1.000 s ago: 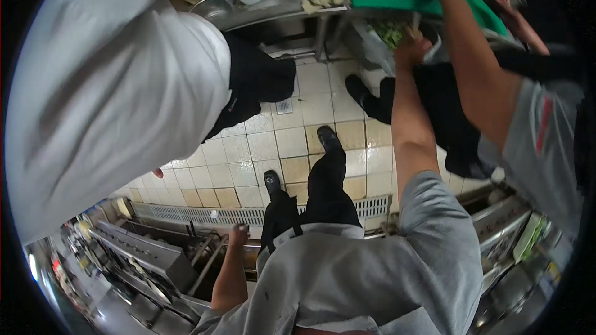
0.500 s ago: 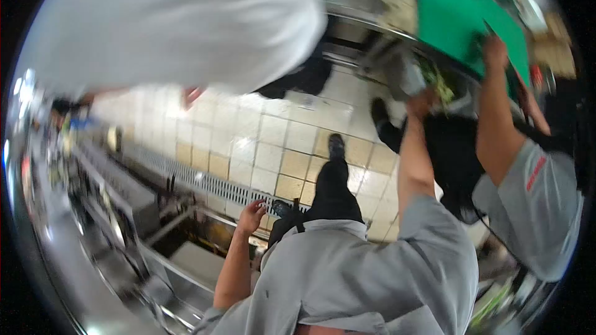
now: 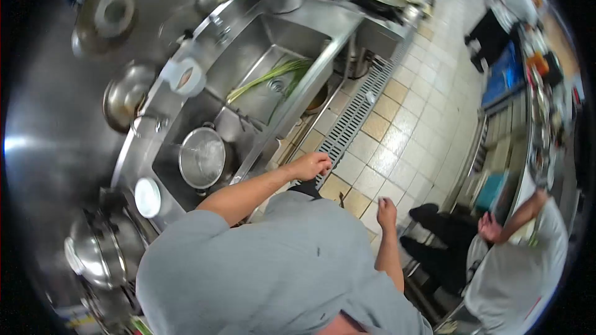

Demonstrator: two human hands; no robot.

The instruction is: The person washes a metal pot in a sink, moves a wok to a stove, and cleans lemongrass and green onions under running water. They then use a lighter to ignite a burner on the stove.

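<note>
The left hand [image 3: 310,165] is seen loosely curled and empty, nearest the sink [image 3: 261,56], whose green onions [image 3: 264,79] lie beyond it (long axis slanting away). The right hand [image 3: 387,212] hangs open, farther from the sink.

Steel sink [image 3: 292,36]: rectangular basin, long green onions [image 3: 264,78] lying diagonally inside; lidded steel pot [image 3: 202,158] in adjoining basin

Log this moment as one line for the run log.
left hand: loosely curled, holds nothing, beside sink edge | right hand: empty, over tiled floor | sink: green onions | pot beside sink
</note>
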